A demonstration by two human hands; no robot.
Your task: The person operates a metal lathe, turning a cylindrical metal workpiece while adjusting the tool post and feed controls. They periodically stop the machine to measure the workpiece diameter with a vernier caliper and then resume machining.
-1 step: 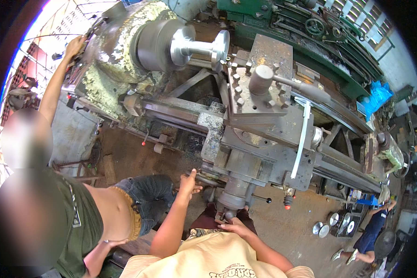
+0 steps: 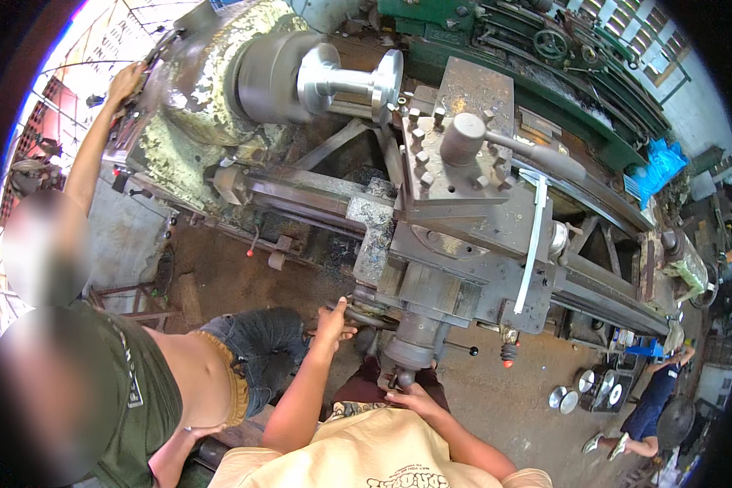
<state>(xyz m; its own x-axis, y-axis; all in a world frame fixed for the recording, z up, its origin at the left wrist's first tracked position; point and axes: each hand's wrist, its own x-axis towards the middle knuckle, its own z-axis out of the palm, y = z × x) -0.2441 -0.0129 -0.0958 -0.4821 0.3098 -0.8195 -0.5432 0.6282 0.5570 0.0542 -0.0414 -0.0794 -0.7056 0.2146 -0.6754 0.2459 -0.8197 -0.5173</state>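
A large metal lathe fills the middle of the view. My left hand (image 2: pixel 331 327) is closed on the dark curved handwheel (image 2: pixel 372 320) at the front of the carriage, thumb up. My right hand (image 2: pixel 415 398) is closed round the crank handle (image 2: pixel 404 377) of the cross slide, close to my waist; its fingertips are partly hidden. At the far left a blurred chuck (image 2: pixel 270 79) holds a shiny flanged spool-shaped workpiece (image 2: pixel 346 81). Beside the workpiece stands the square tool post (image 2: pixel 455 167), with several bolts and a long clamping lever (image 2: pixel 537 153).
A co-worker in a dark green shirt (image 2: pixel 126 390) stands at my left, one hand (image 2: pixel 126 83) on the headstock. A steel caliper (image 2: pixel 531 244) lies on the carriage. Metal discs (image 2: pixel 569 402) sit on the floor at right, near another person (image 2: pixel 652 403). Behind is a green lathe (image 2: pixel 537 89).
The co-worker at the left has shifted very slightly. Both my hands keep the same grip and place.
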